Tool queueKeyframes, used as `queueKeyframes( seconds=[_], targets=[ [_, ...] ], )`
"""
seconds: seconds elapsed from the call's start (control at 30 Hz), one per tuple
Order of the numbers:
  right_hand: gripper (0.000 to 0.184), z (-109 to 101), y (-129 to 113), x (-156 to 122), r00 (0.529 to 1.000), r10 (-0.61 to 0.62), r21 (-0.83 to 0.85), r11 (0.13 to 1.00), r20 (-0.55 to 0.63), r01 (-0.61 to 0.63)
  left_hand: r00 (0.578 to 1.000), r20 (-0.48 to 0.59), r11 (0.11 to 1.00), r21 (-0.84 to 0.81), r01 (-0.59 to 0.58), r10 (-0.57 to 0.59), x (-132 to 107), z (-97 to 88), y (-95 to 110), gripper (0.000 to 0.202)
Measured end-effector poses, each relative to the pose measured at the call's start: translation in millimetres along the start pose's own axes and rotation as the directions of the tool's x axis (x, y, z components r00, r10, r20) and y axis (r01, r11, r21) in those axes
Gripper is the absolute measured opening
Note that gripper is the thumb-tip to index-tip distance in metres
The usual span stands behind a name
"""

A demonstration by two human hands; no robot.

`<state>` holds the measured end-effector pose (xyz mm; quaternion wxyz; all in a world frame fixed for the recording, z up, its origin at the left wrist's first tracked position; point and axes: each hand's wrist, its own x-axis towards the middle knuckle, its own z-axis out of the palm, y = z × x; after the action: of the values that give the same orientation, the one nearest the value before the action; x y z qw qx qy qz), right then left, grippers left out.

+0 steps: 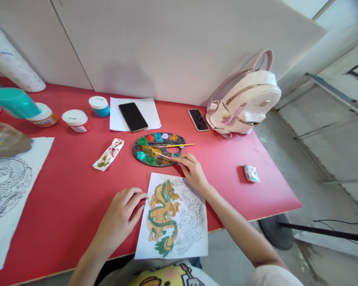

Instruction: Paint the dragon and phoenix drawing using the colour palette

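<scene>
My right hand (192, 169) pinches a thin paintbrush (164, 156) whose tip reaches into the dark round palette (158, 149) of several paint colours. A second, yellow-handled brush (179, 145) lies across the palette. My left hand (123, 214) rests with curled fingers on the red table (65, 190), its fingertips pressing the left edge of a paper sheet (174, 216). The sheet shows a dragon drawing, partly painted gold and green, and hangs a little over the table's front edge.
Two phones (133, 116) (198, 119), one lying on white paper, lie behind the palette. A pale backpack (246, 101) stands at the back right. Paint jars (99, 106) (76, 120) and a teal cup (13, 102) stand at left, with a smeared test strip (108, 154), another dragon sheet (6, 190) and a small packet (251, 173).
</scene>
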<state>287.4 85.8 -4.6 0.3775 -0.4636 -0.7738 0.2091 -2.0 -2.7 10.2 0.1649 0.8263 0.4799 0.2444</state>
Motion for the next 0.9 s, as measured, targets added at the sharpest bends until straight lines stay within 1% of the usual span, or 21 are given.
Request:
queueKeyframes(
  seconds=[0.1, 0.23, 0.3, 0.43, 0.57, 0.7, 0.9],
  targets=[
    [0.044, -1.4, 1.4, -1.6, 1.0, -0.003, -0.001, 1.0, -0.021, 0.002, 1.0, 0.013, 1.0, -0.007, 0.02, -0.02, -0.3, -0.2, 0.3, 0.022],
    [0.045, -4.5, 0.3, -5.9, 0.998, 0.025, 0.006, 1.0, -0.058, -0.025, 1.0, 0.016, 1.0, -0.01, 0.018, -0.018, -0.2, -0.6, 0.1, 0.022],
    [0.046, -5.3, 0.0, -8.0, 0.998, 0.033, 0.0, 0.999, -0.044, -0.033, 1.0, 0.017, 1.0, -0.014, 0.02, -0.02, -0.2, -0.1, -0.4, 0.024],
    [0.051, -4.6, 1.3, -9.8, 1.0, 0.009, -0.011, 1.0, 0.028, -0.009, 1.0, 0.019, 1.0, -0.006, 0.019, -0.019, -0.6, 1.5, -1.4, 0.026],
    [0.05, -3.2, 2.6, -9.7, 1.0, 0.021, 0.0, 1.0, -0.006, -0.021, 1.0, 0.011, 1.0, 0.001, 0.003, -0.003, -0.6, 1.2, -1.0, 0.023],
    [0.05, -2.5, 3.0, -9.8, 1.0, 0.016, 0.008, 1.0, 0.004, -0.016, 1.0, 0.011, 1.0, 0.0, 0.004, -0.004, -0.4, 0.5, -0.7, 0.02],
    [0.048, -2.2, 3.9, -9.6, 0.999, 0.023, 0.019, 1.0, 0.023, -0.024, 1.0, 0.015, 1.0, -0.006, 0.009, -0.009, -1.2, 1.4, -1.2, 0.021]
  ],
)
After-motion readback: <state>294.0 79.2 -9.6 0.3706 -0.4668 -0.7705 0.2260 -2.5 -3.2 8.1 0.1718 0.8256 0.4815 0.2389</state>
